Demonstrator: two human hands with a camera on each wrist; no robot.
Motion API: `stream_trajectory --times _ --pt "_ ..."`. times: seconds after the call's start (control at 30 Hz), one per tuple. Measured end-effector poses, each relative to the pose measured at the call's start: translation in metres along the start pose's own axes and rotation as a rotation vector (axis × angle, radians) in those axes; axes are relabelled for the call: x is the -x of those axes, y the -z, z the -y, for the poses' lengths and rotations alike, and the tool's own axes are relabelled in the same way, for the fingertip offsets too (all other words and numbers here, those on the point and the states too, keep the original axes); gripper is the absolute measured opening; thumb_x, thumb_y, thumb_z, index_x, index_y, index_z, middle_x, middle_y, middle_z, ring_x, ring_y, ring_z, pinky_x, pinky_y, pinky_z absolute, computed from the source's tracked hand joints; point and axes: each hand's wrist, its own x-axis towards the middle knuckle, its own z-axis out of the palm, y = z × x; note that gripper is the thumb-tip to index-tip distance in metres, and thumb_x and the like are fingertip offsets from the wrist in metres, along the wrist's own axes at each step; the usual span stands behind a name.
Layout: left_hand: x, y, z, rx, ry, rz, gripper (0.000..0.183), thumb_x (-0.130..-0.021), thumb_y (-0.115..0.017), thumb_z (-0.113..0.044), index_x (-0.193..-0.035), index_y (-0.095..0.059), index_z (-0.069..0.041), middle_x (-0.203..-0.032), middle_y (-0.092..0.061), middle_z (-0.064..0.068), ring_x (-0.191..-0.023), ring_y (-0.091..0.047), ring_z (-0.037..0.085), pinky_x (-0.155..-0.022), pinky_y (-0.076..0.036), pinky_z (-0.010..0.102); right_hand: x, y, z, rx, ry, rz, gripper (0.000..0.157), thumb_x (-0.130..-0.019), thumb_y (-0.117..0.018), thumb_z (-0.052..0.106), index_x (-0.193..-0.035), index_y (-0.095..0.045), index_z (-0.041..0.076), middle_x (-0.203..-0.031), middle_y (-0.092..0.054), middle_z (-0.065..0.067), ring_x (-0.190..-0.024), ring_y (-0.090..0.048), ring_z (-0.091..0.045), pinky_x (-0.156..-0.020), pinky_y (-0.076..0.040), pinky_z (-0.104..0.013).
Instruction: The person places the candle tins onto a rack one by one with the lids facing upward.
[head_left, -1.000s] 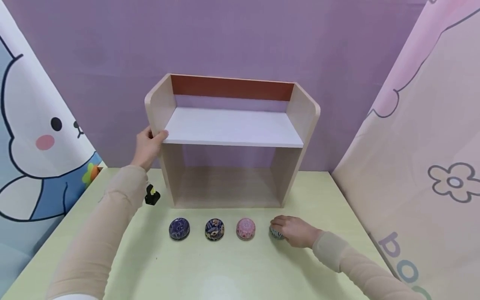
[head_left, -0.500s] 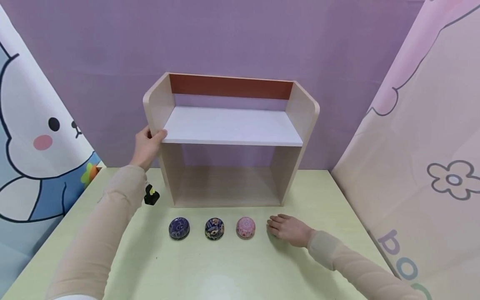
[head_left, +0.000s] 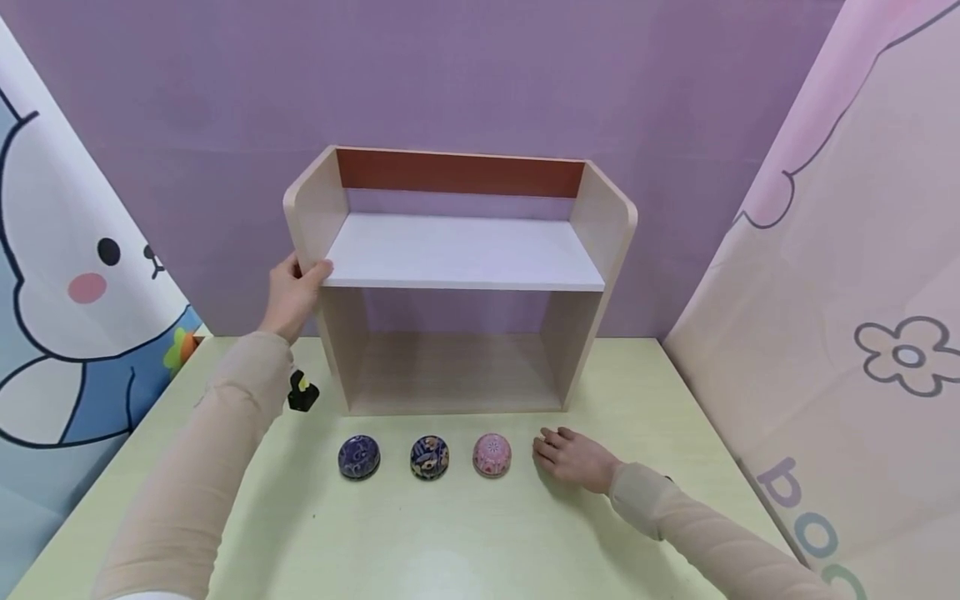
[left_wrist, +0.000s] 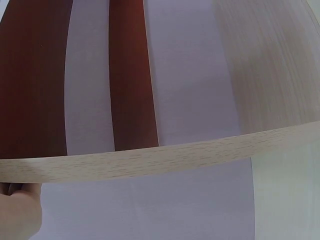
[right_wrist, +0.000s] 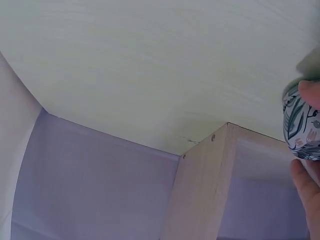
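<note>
- Shelf unit (head_left: 465, 250): stands on surface (head_left: 375, 542); left hand (head_left: 292, 296) grips its left side panel (head_left: 318, 204), unchanged.
- Right hand (head_left: 577, 461): before unit's right front corner; shifted slightly leftward, now hiding the tin from the head view.
- Leaf-patterned tin (right_wrist: 301, 125): pinched by right fingers; grasp judged settled.
- Navy tin (head_left: 358, 457), multicoloured tin (head_left: 429, 458), pink tin (head_left: 492, 456): row before unit, unmoved.

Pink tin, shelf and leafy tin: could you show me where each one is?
Pink tin (head_left: 492, 456): head view, middle of its top.
Shelf (head_left: 465, 252): head view, its white upper board.
Leafy tin (right_wrist: 301, 125): right wrist view, its visible patterned surface.
</note>
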Motion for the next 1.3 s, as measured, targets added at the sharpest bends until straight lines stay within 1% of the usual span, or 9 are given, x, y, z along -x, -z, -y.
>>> stream_trajectory --times 0.17,0.33,0.6,0.8,0.9,1.0,1.07,1.23,1.3 --pt "0.000 0.001 0.000 0.000 0.008 0.001 0.059 -0.091 -0.048 -0.041 -0.140 -0.035 -0.012 -0.138 -0.041 0.013 -0.118 -0.041 0.026 -0.103 -0.033 0.046 0.000 -0.003 0.000 -0.030 -0.025 -0.050 0.050 -0.068 -0.078 0.019 -0.114 -0.059 0.018 -0.118 -0.055 0.001 -0.109 -0.053 -0.018 -0.081 -0.049 -0.030" --pt "0.000 0.001 0.000 0.004 0.003 -0.003 0.058 -0.091 -0.049 -0.040 -0.139 -0.037 -0.011 -0.137 -0.041 0.013 -0.117 -0.041 0.026 -0.102 -0.033 0.046 -0.001 -0.005 0.000 -0.021 -0.022 -0.075 0.047 -0.069 -0.077 0.018 -0.112 -0.060 0.018 -0.115 -0.056 0.001 -0.106 -0.053 -0.018 -0.078 -0.049 -0.028" --pt "0.000 0.001 -0.001 0.005 0.016 0.006 0.059 -0.091 -0.048 -0.042 -0.141 -0.034 -0.013 -0.140 -0.039 0.012 -0.120 -0.040 0.026 -0.104 -0.032 0.046 -0.002 -0.004 -0.002 -0.021 -0.032 -0.082 0.040 -0.072 -0.074 0.018 -0.109 -0.061 0.018 -0.112 -0.058 0.002 -0.102 -0.054 -0.016 -0.078 -0.049 -0.027" --pt "0.001 0.000 -0.001 0.012 -0.011 0.002 0.057 -0.091 -0.048 -0.038 -0.139 -0.037 -0.011 -0.138 -0.041 0.014 -0.118 -0.041 0.025 -0.102 -0.033 0.045 -0.002 -0.002 -0.001 -0.005 -0.039 -0.107 0.034 -0.072 -0.074 0.018 -0.103 -0.061 0.017 -0.105 -0.059 0.003 -0.095 -0.054 -0.015 -0.071 -0.049 -0.024" --pt "0.001 0.000 0.000 0.013 -0.016 -0.001 0.055 -0.091 -0.047 -0.037 -0.138 -0.038 -0.011 -0.136 -0.043 0.013 -0.115 -0.042 0.024 -0.101 -0.034 0.043 -0.002 -0.002 0.000 -0.012 -0.049 -0.104 0.032 -0.073 -0.074 0.017 -0.102 -0.061 0.017 -0.103 -0.059 0.003 -0.093 -0.054 -0.015 -0.069 -0.049 -0.024" --pt "0.001 -0.001 0.000 0.022 -0.017 -0.005 0.054 -0.091 -0.047 -0.036 -0.137 -0.039 -0.010 -0.134 -0.044 0.013 -0.114 -0.043 0.024 -0.100 -0.034 0.043 -0.001 -0.002 0.000 -0.013 -0.063 -0.102 0.032 -0.073 -0.074 0.017 -0.102 -0.061 0.016 -0.103 -0.059 0.002 -0.092 -0.054 -0.015 -0.069 -0.050 -0.024" --pt "0.001 0.000 0.000 0.015 -0.009 -0.001 0.055 -0.091 -0.047 -0.038 -0.138 -0.038 -0.011 -0.136 -0.042 0.013 -0.116 -0.042 0.024 -0.101 -0.034 0.044 -0.001 -0.001 -0.001 -0.014 -0.072 -0.110 0.033 -0.072 -0.074 0.016 -0.102 -0.060 0.016 -0.103 -0.060 0.002 -0.092 -0.054 -0.015 -0.069 -0.050 -0.024" --pt "0.002 0.000 -0.001 0.012 0.004 0.000 0.057 -0.091 -0.047 -0.040 -0.140 -0.036 -0.012 -0.138 -0.040 0.013 -0.119 -0.041 0.025 -0.102 -0.033 0.045 -0.001 0.002 -0.007 -0.032 -0.090 -0.166 0.034 -0.072 -0.075 0.014 -0.102 -0.060 0.014 -0.101 -0.061 0.001 -0.091 -0.055 -0.016 -0.068 -0.051 -0.024" --pt "0.001 0.000 -0.001 0.018 0.000 -0.004 0.057 -0.091 -0.048 -0.039 -0.139 -0.037 -0.011 -0.137 -0.041 0.014 -0.118 -0.041 0.025 -0.102 -0.033 0.044 -0.001 0.003 -0.010 -0.041 -0.094 -0.187 0.034 -0.072 -0.074 0.012 -0.103 -0.060 0.013 -0.101 -0.061 0.000 -0.091 -0.055 -0.016 -0.069 -0.051 -0.024"
